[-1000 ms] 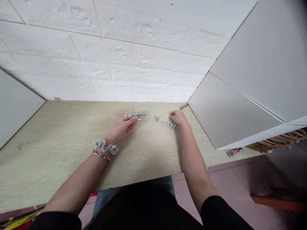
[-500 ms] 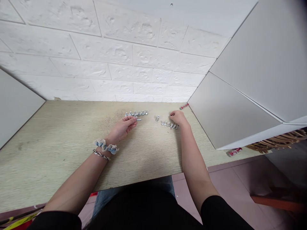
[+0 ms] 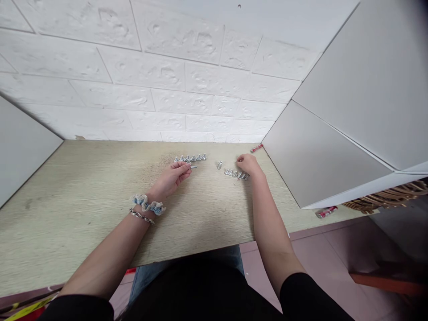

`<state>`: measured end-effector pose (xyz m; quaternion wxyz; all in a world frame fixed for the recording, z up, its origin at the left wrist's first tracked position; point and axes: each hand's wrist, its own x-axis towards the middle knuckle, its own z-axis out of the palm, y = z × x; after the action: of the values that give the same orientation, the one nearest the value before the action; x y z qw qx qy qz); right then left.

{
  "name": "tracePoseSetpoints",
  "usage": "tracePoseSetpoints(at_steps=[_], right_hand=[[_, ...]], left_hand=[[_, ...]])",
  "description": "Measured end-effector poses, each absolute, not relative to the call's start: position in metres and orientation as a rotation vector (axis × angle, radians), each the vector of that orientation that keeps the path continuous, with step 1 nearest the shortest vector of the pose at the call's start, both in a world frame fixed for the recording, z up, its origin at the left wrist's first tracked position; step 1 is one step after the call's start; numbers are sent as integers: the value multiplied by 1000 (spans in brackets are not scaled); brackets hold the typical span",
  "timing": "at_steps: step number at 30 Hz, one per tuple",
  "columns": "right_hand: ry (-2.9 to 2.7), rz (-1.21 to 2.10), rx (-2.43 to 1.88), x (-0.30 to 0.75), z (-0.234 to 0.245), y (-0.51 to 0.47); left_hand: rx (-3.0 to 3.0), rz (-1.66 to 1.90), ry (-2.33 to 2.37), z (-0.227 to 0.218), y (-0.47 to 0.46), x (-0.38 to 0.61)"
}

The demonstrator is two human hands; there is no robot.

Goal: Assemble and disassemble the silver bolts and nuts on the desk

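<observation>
My left hand (image 3: pixel 174 176) pinches a silver bolt (image 3: pixel 193 166) by one end, its shank pointing right. Just behind those fingers, a row of several silver bolts (image 3: pixel 194 158) stands upright on the wooden tabletop (image 3: pixel 207 209). My right hand (image 3: pixel 248 163) hovers over or rests on the wood with thumb and fingertips pressed together; whatever they hold, if anything, is hidden. In front of it lies a second row of several small silver metal pieces (image 3: pixel 234 174), side by side. Between the two hands is a short silver fastener (image 3: pixel 219 165) on its own.
A white brick-pattern wall (image 3: pixel 197 96) rises behind the tabletop. Grey-white cabinet panels (image 3: pixel 327 156) border the right side, with a white panel (image 3: pixel 23 151) at left. Red tubes lie by the right corner (image 3: pixel 257 148) and near the front right edge (image 3: pixel 327 212).
</observation>
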<state>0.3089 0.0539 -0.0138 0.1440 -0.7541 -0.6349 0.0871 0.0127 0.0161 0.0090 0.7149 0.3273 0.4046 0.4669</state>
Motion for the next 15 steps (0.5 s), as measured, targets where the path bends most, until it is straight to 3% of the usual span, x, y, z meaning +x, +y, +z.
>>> tracePoseSetpoints(at_steps=[7,11,15], right_hand=[[-1719,139,-2106,306,-11,52],[-1683,43,-1833,285,7,47],[-1775,157,-1537,240,27,29]], left_hand=[[722,1035,885,8,16,12],[725,987,869,7,16,12],[731,904,860,8,13,14]])
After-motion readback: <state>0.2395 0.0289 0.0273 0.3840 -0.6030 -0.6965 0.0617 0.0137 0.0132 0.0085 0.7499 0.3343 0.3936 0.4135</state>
